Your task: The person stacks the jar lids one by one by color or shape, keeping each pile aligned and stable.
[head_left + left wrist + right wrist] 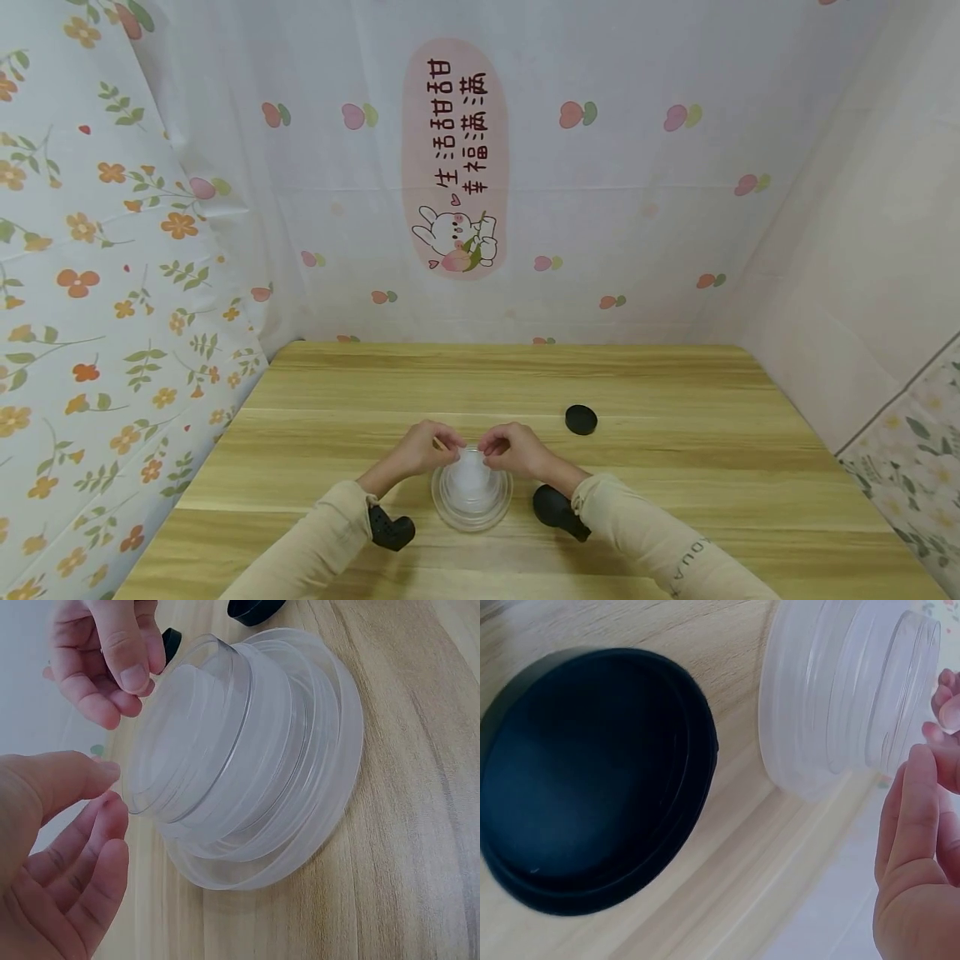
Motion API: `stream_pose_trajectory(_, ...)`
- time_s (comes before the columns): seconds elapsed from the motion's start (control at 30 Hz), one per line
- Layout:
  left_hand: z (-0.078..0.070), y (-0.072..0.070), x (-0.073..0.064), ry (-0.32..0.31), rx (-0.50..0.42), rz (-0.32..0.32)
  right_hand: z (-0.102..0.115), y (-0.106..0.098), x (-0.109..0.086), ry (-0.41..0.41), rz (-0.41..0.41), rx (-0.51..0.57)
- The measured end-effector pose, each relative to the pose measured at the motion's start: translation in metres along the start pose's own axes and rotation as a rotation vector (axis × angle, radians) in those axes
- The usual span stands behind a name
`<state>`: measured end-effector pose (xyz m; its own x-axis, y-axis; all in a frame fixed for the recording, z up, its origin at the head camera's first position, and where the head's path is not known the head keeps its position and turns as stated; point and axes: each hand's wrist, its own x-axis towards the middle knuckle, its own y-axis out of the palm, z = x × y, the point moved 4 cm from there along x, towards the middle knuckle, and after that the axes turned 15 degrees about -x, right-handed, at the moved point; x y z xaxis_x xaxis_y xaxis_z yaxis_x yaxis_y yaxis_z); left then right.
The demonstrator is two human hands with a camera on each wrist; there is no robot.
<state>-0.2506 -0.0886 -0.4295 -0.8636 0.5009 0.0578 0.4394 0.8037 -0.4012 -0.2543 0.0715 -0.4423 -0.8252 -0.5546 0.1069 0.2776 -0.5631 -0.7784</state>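
A stack of clear round plastic lids (pixel 471 512) stands on the table between my hands, wider ones at the bottom and smaller ones on top. The top lid (pixel 180 742) is the smallest, with a thin clear rim. My left hand (pixel 426 448) is at the far left side of this rim, thumb and fingertips close together right beside it. My right hand (pixel 517 450) mirrors it on the other side, its fingers (pixel 911 802) loosely bent by the rim. Nothing shows clasped between the fingers of either hand.
A round black lid (pixel 581 419) lies on the wooden table (pixel 675 392), right of the stack and farther back, hollow side up. Black devices (pixel 392 530) sit under both wrists. Patterned cloth (pixel 637 208) hangs behind the table and along its sides.
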Motion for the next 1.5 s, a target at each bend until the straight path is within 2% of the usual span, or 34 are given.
stream_pose_trajectory(0.27, 0.0, 0.0, 0.003, 0.057, 0.005, -0.021, -0.005, -0.013, -0.005, -0.011, -0.034, -0.016)
stream_pose_trajectory(0.47, -0.004, 0.003, 0.007, 0.062, -0.004, -0.042, -0.02, -0.025, -0.014, 0.007, -0.063, -0.017)
stream_pose_trajectory(0.6, -0.01, 0.008, 0.014, 0.091, -0.012, -0.048, -0.031, -0.031, -0.022, 0.035, -0.072, -0.001)
stream_pose_trajectory(1.0, -0.025, 0.029, 0.049, 0.144, -0.031, -0.069, -0.056, -0.045, -0.035, 0.087, -0.146, -0.026)
stream_pose_trajectory(1.3, -0.04, 0.05, 0.078, 0.106, -0.016, -0.062, -0.077, -0.079, -0.043, 0.251, -0.201, 0.07)
stream_pose_trajectory(1.5, -0.047, 0.066, 0.096, 0.127, -0.014, -0.063, -0.092, -0.093, -0.045, 0.294, -0.205, 0.031)
